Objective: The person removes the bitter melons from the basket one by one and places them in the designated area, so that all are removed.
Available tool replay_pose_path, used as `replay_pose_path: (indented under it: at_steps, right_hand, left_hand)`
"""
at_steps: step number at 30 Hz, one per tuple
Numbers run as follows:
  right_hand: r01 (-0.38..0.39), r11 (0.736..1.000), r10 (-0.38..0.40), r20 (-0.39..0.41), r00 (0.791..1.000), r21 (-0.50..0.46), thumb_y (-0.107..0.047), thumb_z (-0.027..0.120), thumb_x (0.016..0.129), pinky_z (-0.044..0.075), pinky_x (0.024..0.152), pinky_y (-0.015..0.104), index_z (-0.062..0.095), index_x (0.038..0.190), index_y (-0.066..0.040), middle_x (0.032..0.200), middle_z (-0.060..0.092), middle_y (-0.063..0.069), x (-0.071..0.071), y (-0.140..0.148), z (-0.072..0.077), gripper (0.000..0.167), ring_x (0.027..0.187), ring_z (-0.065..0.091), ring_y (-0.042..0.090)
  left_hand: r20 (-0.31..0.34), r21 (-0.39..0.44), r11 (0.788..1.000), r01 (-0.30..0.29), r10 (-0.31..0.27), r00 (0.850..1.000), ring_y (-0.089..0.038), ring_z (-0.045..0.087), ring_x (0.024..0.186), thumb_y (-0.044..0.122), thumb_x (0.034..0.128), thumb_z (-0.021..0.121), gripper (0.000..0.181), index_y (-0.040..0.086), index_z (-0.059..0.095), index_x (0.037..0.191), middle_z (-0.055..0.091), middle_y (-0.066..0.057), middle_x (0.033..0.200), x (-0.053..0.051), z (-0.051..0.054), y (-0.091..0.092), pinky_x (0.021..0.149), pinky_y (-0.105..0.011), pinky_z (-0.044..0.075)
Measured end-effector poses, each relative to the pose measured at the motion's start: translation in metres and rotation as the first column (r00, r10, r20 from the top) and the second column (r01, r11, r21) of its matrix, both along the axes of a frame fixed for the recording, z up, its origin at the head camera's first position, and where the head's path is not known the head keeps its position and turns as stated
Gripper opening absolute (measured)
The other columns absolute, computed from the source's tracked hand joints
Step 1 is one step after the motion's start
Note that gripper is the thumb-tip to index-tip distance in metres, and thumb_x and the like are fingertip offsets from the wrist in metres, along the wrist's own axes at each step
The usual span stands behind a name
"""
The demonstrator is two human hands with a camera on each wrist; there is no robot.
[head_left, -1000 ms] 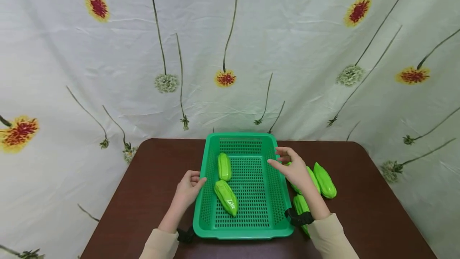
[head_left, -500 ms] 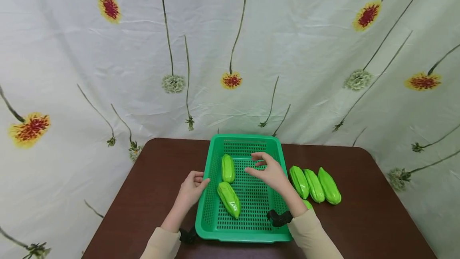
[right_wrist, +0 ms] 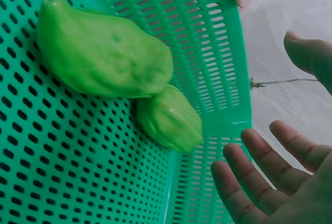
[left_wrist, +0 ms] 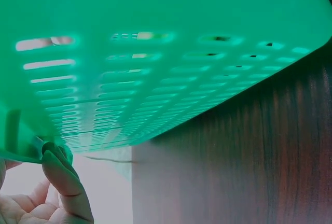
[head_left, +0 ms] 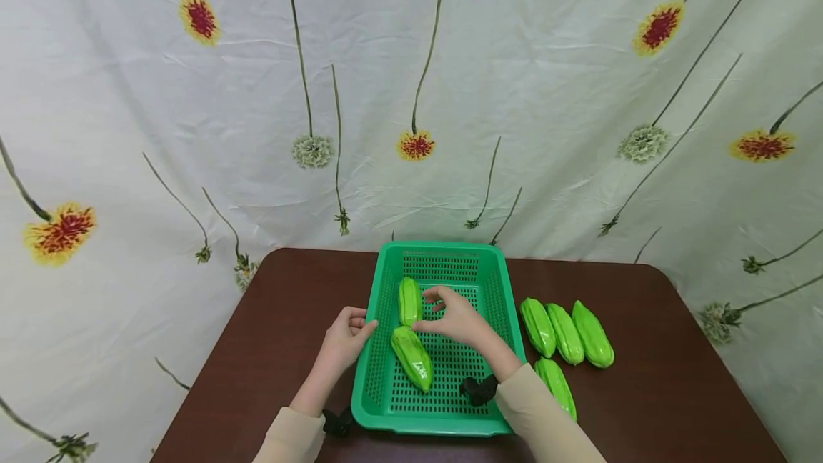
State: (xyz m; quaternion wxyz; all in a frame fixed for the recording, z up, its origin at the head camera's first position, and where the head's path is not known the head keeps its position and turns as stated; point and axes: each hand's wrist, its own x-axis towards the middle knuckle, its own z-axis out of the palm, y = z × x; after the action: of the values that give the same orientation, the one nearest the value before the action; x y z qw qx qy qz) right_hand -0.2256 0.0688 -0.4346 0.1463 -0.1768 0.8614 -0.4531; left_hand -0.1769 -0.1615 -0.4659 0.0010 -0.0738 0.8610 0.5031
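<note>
A green perforated plastic basket (head_left: 444, 426) stands on the dark table. My left hand (head_left: 343, 339) pinches its left rim; in the left wrist view a finger (left_wrist: 65, 182) shows against the green edge. Inside, on the left, lie two glossy, ridged, light-green gourd-like vegetables: a far one (head_left: 409, 300) and a near one (head_left: 412, 359), close end to end. My right hand (head_left: 455, 318) hovers over the basket, thumb and fingers spread beside the far vegetable. Nothing is held in it; the right wrist view shows a gap between its fingers and the vegetables (right_wrist: 106, 53).
Right of the basket, on the brown table (head_left: 649, 391), lie several more such vegetables: a row of three (head_left: 567, 334) and another (head_left: 556, 386) closer to me. A pale flowered cloth (head_left: 360, 91) hangs behind the table. Black straps (head_left: 479, 390) circle the wrists.
My right hand has swung left, from the basket's right rim to the vegetables inside. The left hand keeps its place on the rim. The head view has shifted slightly.
</note>
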Motion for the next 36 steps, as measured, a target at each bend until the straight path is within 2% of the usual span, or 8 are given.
replay_pose_path:
  at_steps: [4,11,15,18,22,25,29,36]
  right_hand:
    - [-0.021,0.999,0.021,0.014,1.000,0.027,-0.032,0.080,0.082,0.052,0.088,0.047,0.051,0.135,0.000,0.130,0.057,0.016,0.000,-0.007,-0.004,0.068,0.117,0.058,0.038]
    - [-0.081,0.991,0.077,0.035,0.996,0.109,-0.031,0.080,0.081,0.051,0.091,0.049,0.051,0.134,0.003,0.129,0.057,0.019,-0.002,-0.019,-0.015,0.070,0.115,0.058,0.037]
    - [-0.096,0.979,0.092,0.034,0.995,0.177,-0.032,0.082,0.079,0.050,0.091,0.048,0.054,0.129,0.004,0.123,0.060,0.018,-0.001,-0.024,-0.022,0.068,0.112,0.059,0.033]
    - [-0.103,0.969,0.097,0.039,0.995,0.224,-0.032,0.083,0.077,0.052,0.087,0.044,0.056,0.125,0.004,0.115,0.062,0.015,0.000,-0.027,-0.027,0.066,0.103,0.060,0.027]
    - [-0.125,0.947,0.112,0.059,0.992,0.295,-0.032,0.085,0.074,0.051,0.077,0.038,0.057,0.121,0.003,0.101,0.063,0.010,0.002,-0.029,-0.031,0.065,0.088,0.058,0.018]
    - [-0.127,0.935,0.105,0.081,0.991,0.330,-0.031,0.086,0.073,0.050,0.074,0.036,0.057,0.118,0.002,0.096,0.063,0.008,0.003,-0.030,-0.031,0.064,0.083,0.057,0.016]
    - [-0.120,0.932,0.090,0.103,0.991,0.341,-0.029,0.087,0.073,0.050,0.074,0.036,0.055,0.118,0.001,0.095,0.063,0.007,0.005,-0.032,-0.031,0.062,0.083,0.056,0.016]
    - [-0.123,0.933,0.086,0.121,0.989,0.338,-0.026,0.086,0.073,0.049,0.072,0.035,0.055,0.117,-0.002,0.092,0.061,0.006,0.006,-0.035,-0.035,0.059,0.081,0.055,0.016]
  left_hand:
    - [-0.008,0.005,1.000,0.004,-0.004,1.000,-0.025,0.063,0.090,0.018,0.0967,0.064,0.034,-0.004,0.056,0.121,0.061,-0.017,0.103,0.000,-0.001,-0.001,0.073,-0.036,0.053]
    - [-0.082,0.003,1.000,0.019,-0.019,0.996,-0.021,0.062,0.083,0.028,0.0961,0.065,0.039,-0.005,0.056,0.115,0.060,-0.016,0.097,0.002,-0.002,-0.001,0.067,-0.034,0.052]
    - [-0.031,0.019,1.000,0.004,-0.003,1.000,-0.022,0.063,0.087,0.023,0.0962,0.065,0.034,-0.003,0.056,0.118,0.061,-0.016,0.101,0.000,-0.002,0.000,0.071,-0.034,0.053]
    - [-0.001,0.013,1.000,-0.002,0.002,1.000,-0.023,0.063,0.089,0.019,0.0967,0.064,0.032,-0.002,0.056,0.120,0.061,-0.016,0.102,-0.001,-0.002,0.000,0.072,-0.034,0.053]
    - [0.009,0.001,1.000,-0.002,0.002,1.000,-0.022,0.063,0.089,0.018,0.0971,0.064,0.032,-0.002,0.056,0.121,0.061,-0.015,0.103,-0.002,-0.001,0.001,0.072,-0.034,0.052]
    - [0.002,-0.002,1.000,0.002,-0.002,1.000,-0.022,0.063,0.089,0.018,0.0971,0.064,0.032,-0.002,0.056,0.121,0.061,-0.016,0.103,-0.004,-0.001,0.002,0.072,-0.034,0.052]
    - [-0.002,-0.004,1.000,0.008,-0.008,1.000,-0.023,0.063,0.089,0.019,0.0972,0.063,0.033,-0.003,0.055,0.122,0.061,-0.016,0.103,-0.006,-0.003,0.001,0.072,-0.035,0.052]
    - [0.001,-0.014,1.000,-0.001,0.001,1.000,-0.021,0.062,0.087,0.018,0.0966,0.064,0.034,-0.003,0.056,0.122,0.061,-0.015,0.102,-0.004,-0.004,0.000,0.069,-0.032,0.051]
